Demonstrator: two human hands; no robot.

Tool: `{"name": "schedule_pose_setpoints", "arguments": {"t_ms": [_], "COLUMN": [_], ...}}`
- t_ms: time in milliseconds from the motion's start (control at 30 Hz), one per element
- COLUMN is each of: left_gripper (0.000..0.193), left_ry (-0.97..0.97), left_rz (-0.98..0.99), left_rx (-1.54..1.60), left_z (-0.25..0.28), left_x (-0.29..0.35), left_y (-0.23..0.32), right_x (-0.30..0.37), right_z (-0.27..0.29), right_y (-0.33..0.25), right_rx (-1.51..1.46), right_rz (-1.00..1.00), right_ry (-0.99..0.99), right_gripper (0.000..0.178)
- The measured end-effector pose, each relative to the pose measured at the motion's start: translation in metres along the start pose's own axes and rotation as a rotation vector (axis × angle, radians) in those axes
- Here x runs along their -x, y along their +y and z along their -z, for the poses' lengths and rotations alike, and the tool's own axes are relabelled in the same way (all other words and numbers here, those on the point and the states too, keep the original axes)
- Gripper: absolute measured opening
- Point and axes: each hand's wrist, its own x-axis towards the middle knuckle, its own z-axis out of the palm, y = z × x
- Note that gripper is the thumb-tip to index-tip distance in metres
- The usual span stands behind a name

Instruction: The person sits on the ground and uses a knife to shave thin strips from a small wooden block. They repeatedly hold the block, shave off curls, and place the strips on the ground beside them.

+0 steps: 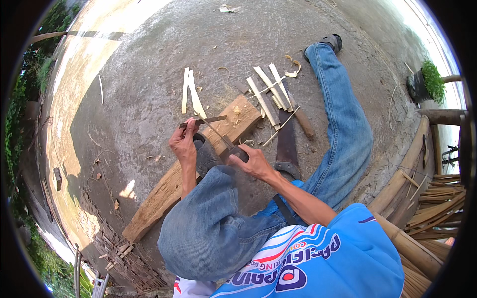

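My left hand pinches a thin dark brown strip that reaches right across a wooden beam. In my right hand is a knife, gripped by its dark handle. Its narrow blade slants up and left and crosses the strip near my left fingers. Whether blade and strip touch, I cannot tell. Pale shavings lie on the far end of the beam. My left foot rests against the beam between my hands, partly hidden by the knee.
Several pale split slats lie right of the beam, near a wide dark blade and a brown wooden handle. Two pale strips lie beyond my left hand. A potted plant and a bamboo frame stand right.
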Motion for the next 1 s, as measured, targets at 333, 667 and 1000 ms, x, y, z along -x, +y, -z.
{"name": "schedule_pose_setpoints", "arguments": {"t_ms": [333,667,1000], "left_gripper": [0.024,0.035,0.041], "left_ry": [0.016,-0.063,-0.466], "left_rz": [-0.003,-0.034,0.25], "left_rx": [0.041,-0.026,-0.092], "left_z": [0.005,-0.006,-0.013], "left_x": [-0.004,-0.001,0.003], "left_y": [-0.009,0.017,0.05], "right_x": [-0.003,-0.031,-0.065], "right_z": [0.015,0.014,0.021], "right_y": [0.036,0.02,-0.042], "right_rx": [0.149,-0.113,-0.348], "right_rz": [-0.237,-0.112,-0.074], "right_ry": [0.078,0.114,-0.132], "right_gripper": [0.044,0.047,0.047]}}
